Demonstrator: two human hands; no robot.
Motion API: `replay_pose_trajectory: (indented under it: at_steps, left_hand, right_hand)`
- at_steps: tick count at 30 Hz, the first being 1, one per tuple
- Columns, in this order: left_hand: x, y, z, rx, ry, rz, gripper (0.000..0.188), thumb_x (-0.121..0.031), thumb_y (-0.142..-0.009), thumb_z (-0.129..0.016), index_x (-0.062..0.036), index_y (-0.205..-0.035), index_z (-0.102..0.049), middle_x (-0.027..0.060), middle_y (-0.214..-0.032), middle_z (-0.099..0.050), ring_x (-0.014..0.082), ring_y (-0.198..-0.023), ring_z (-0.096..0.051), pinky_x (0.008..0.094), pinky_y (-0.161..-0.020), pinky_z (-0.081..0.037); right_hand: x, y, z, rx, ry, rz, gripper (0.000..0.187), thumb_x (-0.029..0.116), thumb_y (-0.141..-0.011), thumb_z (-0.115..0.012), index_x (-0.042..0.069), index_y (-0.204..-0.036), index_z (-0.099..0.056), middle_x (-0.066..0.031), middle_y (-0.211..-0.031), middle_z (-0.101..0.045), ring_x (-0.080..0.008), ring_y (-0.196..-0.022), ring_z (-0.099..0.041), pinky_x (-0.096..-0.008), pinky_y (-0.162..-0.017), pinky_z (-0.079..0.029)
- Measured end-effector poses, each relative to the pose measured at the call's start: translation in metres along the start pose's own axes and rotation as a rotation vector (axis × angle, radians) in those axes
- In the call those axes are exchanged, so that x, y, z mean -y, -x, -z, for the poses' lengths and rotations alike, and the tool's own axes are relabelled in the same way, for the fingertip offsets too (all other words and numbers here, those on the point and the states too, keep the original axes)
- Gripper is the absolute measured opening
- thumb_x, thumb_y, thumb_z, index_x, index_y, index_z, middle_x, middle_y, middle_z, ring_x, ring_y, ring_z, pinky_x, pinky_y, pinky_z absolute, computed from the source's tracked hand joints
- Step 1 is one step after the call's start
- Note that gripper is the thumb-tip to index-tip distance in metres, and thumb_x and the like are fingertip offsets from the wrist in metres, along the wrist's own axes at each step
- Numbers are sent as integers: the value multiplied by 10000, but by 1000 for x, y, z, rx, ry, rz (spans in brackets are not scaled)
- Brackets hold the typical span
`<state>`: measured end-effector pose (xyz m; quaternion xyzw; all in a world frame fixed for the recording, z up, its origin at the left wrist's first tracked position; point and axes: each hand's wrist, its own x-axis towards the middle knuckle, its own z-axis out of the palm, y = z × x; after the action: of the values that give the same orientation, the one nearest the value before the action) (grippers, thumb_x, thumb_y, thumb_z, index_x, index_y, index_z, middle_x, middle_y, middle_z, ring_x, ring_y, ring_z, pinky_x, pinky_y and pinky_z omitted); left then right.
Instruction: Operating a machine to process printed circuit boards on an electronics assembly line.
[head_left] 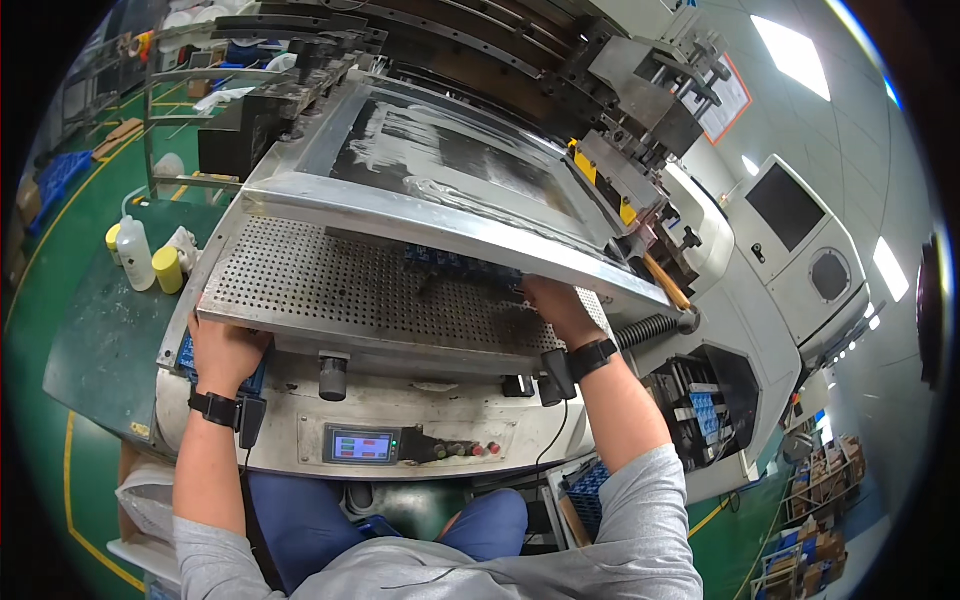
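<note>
Beneath the metal screen frame (440, 222), toward the back of the perforated plate (310, 280), sits a blue board (465, 268), so placing looks at least begun; whether it lies fully seated is hidden. The right hand (555, 305) meets its right end, fingers bent under the frame; I cannot tell whether they pinch it. Grey paste (480, 200) lies smeared across the screen above, yet none can be made out on the board, so printing appears still left. At the plate's front left corner, the left hand (222, 352) curls over more blue boards (255, 378), its grip unclear, beside the green desk (100, 340).
</note>
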<state>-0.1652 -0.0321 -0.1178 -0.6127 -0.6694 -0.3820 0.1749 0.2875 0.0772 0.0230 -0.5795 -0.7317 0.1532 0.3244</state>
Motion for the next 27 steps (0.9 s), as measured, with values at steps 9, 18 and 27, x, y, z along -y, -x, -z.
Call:
replay_pose_trajectory:
  at_steps: [9, 18, 27]
  left_hand:
    - [0, 1, -1, 96, 21, -34, 380, -145, -692, -719, -114, -1071, -713, 108, -1138, -677, 362, -1120, -569, 487, -985, -414]
    - [5, 2, -11, 54, -62, -58, 305, -142, -666, -711, -120, -969, -736, 100, -1009, -710, 354, -1046, -603, 483, -963, -412]
    - [11, 3, -20, 83, -118, -77, 309, -75, -694, -647, -80, -996, -716, 153, -1005, -702, 401, -992, -617, 500, -863, -466]
  right_hand:
    - [-61, 49, 110, -68, -319, -460, 155, 175, -929, -580, 53, -833, -585, -15, -732, -567, -118, -629, -512, -274, -556, -408]
    - [-161, 123, 186, -144, -644, -617, 205, 175, -942, -563, 91, -755, -549, -8, -686, -539, -128, -597, -506, -283, -561, -424]
    - [-204, 107, 176, -407, -675, -691, 110, 165, -955, -582, 60, -949, -615, 12, -668, -519, -90, -557, -499, -235, -507, -425]
